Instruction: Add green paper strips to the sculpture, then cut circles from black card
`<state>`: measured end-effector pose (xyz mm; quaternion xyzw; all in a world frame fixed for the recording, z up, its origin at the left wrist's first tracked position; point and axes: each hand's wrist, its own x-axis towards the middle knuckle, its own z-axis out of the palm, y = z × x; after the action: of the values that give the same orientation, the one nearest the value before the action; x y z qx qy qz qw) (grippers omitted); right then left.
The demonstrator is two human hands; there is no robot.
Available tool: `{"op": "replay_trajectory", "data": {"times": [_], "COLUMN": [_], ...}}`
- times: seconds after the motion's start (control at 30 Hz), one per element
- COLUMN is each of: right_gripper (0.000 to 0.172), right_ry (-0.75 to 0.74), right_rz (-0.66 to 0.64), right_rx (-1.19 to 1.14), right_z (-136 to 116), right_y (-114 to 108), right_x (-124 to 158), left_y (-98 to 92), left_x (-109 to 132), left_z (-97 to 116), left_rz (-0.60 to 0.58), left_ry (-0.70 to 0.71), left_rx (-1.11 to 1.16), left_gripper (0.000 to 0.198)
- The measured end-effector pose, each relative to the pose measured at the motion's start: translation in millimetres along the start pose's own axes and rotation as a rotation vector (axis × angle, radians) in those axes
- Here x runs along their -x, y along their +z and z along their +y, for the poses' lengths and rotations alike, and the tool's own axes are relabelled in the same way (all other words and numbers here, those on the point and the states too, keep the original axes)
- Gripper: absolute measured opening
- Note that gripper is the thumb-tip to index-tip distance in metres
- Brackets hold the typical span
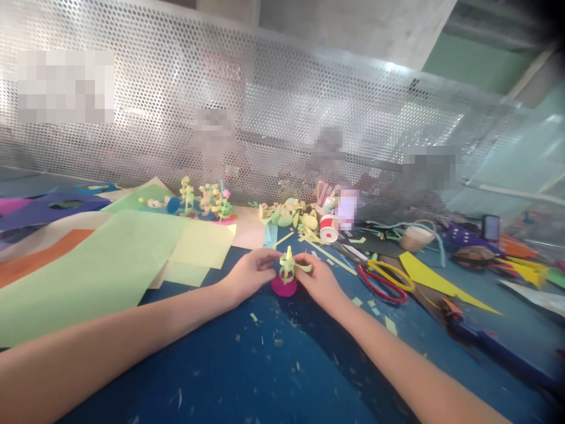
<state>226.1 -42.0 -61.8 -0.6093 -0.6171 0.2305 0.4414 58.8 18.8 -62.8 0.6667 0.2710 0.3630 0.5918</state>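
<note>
A small pale yellow-green paper figure [287,268], built from curled strips, stands upright on a round magenta base [285,287] on the blue table. My left hand [252,274] is at its left side, fingers and thumb curved in and closed on its edge. From the right, my right hand [321,277] pinches the figure's side, where a pale curled strip sticks out over the fingers. The fingertips of both hands are partly hidden by the figure.
Large green paper sheets [128,259] lie at left. Behind them stand finished-looking paper figures [187,197]. Red-handled scissors [382,285], yellow-handled scissors [392,275], a white-and-red roll [329,228] and a blue glue gun [489,338] lie at right. A perforated metal screen [273,118] borders the back.
</note>
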Motion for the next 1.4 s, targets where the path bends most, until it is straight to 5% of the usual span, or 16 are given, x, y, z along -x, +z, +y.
{"op": "replay_trajectory", "data": {"times": [0.37,1.13,1.4], "right_gripper": [0.020,0.015,0.039], "right_ry": [-0.002,0.017,0.072], "right_rz": [-0.041,-0.099,-0.190], "right_rx": [0.087,-0.012,-0.194], "right_z": [6,4,0], "right_y": [-13,-9,-13], "right_x": [2,6,8], "left_y": [2.9,5.4,4.8], "left_x": [11,11,11], "left_z": [3,6,7], "left_rz": [-0.099,-0.150,-0.187], "left_ry": [0.246,0.196,0.208], "left_rx": [-0.566,-0.610,-0.579], "left_gripper": [0.053,0.053,0.052]}}
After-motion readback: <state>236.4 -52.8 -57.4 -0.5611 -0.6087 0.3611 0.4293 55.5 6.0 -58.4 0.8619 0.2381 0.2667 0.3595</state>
